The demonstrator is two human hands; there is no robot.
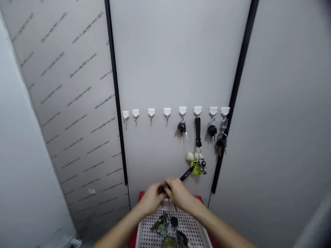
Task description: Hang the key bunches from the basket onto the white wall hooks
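From where I stood, the person's left hand (152, 197) and right hand (179, 193) met just above the far end of a white perforated basket (140, 231), in front of a pale grey panel (170, 62). Both hands had their fingers curled inward, the tips pinching a small dark item (162, 189) between them; it was blurred and half covered, so I couldn't say exactly what it was. A thin piece poked down below the fingers toward the basket. A black strap (186, 174) with pale lettering slanted up from beside the right hand to a yellow-green charm (197, 168), though I couldn't tell whether the hand held it. The charm hung with a small black-and-white figure (203, 164) and a pale green bow (190, 156) below a black wrist loop (198, 132), which was on one of eight white hooks set in a row across the panel. Dark-headed bunches hung there too: one key bunch (182, 128) on the hook to the left of the loop, a second bunch (212, 131) to its right, and a third bunch (221, 142) at the far right, against a black strip (234, 91). Inside the basket lay loose keys (160, 225), a round black fob (174, 221) and an olive-coloured piece (169, 242). Red material (141, 195) showed around the basket.
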